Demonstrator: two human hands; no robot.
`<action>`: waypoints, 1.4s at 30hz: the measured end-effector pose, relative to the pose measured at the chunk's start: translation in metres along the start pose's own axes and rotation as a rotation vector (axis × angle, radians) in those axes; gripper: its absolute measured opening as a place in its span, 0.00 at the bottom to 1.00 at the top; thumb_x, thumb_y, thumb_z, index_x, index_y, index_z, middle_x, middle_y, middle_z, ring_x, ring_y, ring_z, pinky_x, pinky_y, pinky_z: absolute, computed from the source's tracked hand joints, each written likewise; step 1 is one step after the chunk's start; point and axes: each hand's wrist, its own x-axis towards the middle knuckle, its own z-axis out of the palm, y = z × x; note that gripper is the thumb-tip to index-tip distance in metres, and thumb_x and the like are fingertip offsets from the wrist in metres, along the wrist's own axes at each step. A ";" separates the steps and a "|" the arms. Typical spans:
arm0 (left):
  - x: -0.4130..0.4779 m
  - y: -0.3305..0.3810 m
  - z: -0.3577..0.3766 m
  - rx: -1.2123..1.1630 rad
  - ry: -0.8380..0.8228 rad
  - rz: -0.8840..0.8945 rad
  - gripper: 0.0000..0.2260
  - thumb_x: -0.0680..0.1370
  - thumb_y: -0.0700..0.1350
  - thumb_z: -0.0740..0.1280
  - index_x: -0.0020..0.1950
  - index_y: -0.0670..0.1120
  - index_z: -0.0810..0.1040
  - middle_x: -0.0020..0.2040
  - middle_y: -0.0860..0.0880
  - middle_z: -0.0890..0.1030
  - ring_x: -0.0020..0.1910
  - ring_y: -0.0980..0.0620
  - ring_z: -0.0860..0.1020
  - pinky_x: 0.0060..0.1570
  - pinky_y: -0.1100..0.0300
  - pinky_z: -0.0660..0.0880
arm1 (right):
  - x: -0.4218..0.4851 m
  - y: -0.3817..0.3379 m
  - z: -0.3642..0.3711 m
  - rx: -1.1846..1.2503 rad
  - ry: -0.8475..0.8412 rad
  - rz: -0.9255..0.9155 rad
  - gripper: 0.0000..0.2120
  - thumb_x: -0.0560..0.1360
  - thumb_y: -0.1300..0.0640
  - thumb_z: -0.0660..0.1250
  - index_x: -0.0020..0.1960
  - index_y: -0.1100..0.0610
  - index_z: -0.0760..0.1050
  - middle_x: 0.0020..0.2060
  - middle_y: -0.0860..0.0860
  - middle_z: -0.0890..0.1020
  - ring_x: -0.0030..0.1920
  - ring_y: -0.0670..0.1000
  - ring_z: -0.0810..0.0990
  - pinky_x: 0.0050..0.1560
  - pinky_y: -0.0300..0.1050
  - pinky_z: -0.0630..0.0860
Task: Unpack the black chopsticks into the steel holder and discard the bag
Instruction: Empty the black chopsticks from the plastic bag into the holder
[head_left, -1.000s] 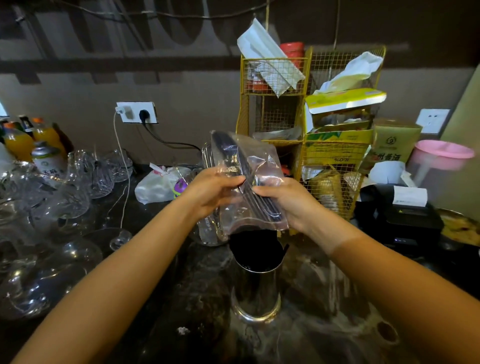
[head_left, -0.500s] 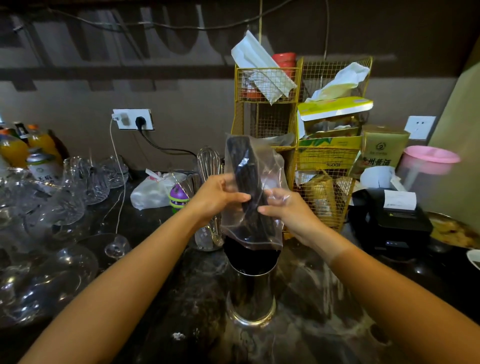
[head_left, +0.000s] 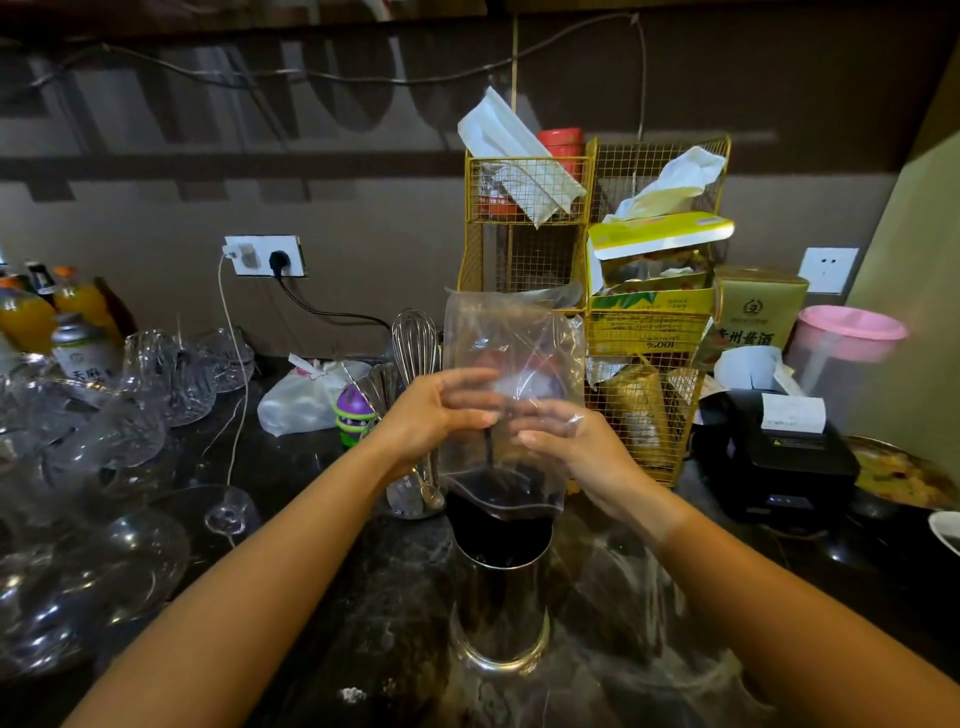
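A clear plastic bag (head_left: 511, 343) hangs upright with its open mouth over the steel holder (head_left: 500, 618), which stands on the dark counter. My left hand (head_left: 439, 410) and my right hand (head_left: 571, 441) pinch the bag at mid-height from either side. The upper bag looks empty and see-through. The black chopsticks (head_left: 491, 512) show as a dark mass at the bag's mouth and in the holder's top, with one thin dark stick still reaching up between my hands.
Several clear glasses (head_left: 156, 384) crowd the left of the counter. A whisk (head_left: 414, 338) and spoons stand in a glass jar behind the holder. A yellow wire rack (head_left: 587, 260) rises behind, a black receipt printer (head_left: 779, 457) sits at right, and a white bag (head_left: 306, 395) lies at the back.
The dark bundle has slid down out of the bag's upper part into the holder. The bag now stands upright and nearly see-through. Both hands stay on it.
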 end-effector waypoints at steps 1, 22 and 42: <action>0.000 0.000 0.000 -0.002 0.005 -0.001 0.20 0.69 0.33 0.67 0.58 0.49 0.73 0.48 0.50 0.81 0.46 0.57 0.80 0.42 0.66 0.79 | 0.000 -0.001 0.000 -0.007 0.006 0.004 0.13 0.71 0.68 0.65 0.51 0.54 0.75 0.43 0.50 0.82 0.38 0.40 0.83 0.37 0.30 0.77; 0.010 0.043 -0.027 0.071 0.165 0.112 0.09 0.75 0.39 0.62 0.43 0.51 0.79 0.37 0.54 0.83 0.33 0.59 0.80 0.31 0.65 0.79 | 0.014 -0.051 -0.001 -0.006 0.160 -0.057 0.07 0.74 0.64 0.62 0.40 0.55 0.76 0.39 0.52 0.82 0.40 0.47 0.82 0.37 0.35 0.81; -0.100 -0.030 -0.065 0.269 0.840 0.009 0.08 0.77 0.44 0.58 0.39 0.53 0.63 0.34 0.48 0.73 0.31 0.49 0.71 0.29 0.56 0.68 | 0.001 -0.008 0.131 -0.131 0.094 -0.034 0.13 0.77 0.59 0.57 0.34 0.54 0.68 0.25 0.51 0.72 0.21 0.42 0.72 0.22 0.34 0.72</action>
